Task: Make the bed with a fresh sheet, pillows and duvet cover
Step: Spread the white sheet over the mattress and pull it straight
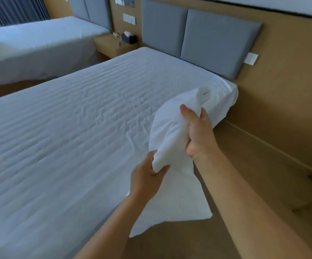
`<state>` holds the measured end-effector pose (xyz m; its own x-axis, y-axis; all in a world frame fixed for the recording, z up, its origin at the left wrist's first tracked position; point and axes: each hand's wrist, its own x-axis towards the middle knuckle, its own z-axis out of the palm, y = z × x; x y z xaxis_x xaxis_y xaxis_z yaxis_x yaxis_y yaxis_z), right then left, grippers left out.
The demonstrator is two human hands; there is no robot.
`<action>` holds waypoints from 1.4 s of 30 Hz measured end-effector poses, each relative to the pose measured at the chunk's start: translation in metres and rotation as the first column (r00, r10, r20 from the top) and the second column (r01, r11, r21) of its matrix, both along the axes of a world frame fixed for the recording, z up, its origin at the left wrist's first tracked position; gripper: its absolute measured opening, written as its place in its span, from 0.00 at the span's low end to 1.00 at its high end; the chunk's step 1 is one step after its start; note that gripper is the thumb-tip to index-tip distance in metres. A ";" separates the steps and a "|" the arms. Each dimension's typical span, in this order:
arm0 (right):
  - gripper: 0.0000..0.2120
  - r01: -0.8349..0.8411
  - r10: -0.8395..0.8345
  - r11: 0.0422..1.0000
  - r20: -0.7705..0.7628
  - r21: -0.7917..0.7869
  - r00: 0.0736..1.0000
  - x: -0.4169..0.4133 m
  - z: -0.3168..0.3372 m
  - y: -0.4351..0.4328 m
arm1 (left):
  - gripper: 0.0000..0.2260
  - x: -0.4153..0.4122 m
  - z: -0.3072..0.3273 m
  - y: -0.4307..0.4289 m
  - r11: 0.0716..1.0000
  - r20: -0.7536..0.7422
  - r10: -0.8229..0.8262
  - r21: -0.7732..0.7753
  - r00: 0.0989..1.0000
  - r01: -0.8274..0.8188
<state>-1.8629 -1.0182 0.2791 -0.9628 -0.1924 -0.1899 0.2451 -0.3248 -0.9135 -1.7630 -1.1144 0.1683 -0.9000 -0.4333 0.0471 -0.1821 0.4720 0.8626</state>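
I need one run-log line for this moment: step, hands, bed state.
step: fitting case on white cloth pillow | left hand: grips its lower part | right hand: grips its side | white striped sheet: spread flat, no duvet

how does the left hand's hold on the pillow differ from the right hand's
The left hand grips a bunched fold low on the pillow; the right hand grips higher up, on the side nearer the wall. The left hand is closer to the camera; the right hand reaches further toward the headboard. Both curl round white fabric and hold the pillow over the near bed's edge.
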 end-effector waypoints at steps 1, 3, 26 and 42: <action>0.09 -0.030 0.030 0.999 0.001 -0.024 1.000 -0.033 0.004 -0.004 | 0.16 -0.031 0.007 -0.009 0.998 -0.025 0.016 -0.056 1.000 -0.018; 0.12 -0.104 0.104 0.990 0.002 -0.094 0.995 -0.100 0.013 -0.013 | 0.17 -0.093 0.021 -0.030 0.983 -0.084 0.051 -0.174 0.995 -0.065; 0.23 -0.410 0.433 0.771 -0.071 -0.486 0.899 -0.671 0.066 -0.288 | 0.12 -0.650 0.207 -0.370 0.710 0.125 0.114 -0.704 0.986 0.008; 0.22 -0.208 -0.125 0.791 0.486 0.575 0.865 -0.763 -0.451 -0.240 | 0.35 -0.712 -0.299 -0.318 0.877 0.320 0.402 -0.403 0.858 -0.260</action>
<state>-2.6256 -1.2585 -0.1718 -0.7057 0.0821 -0.7037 0.6970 0.2587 -0.6688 -2.4746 -1.4325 -0.1306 -0.6802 -0.7293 -0.0734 -0.6612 0.5673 0.4909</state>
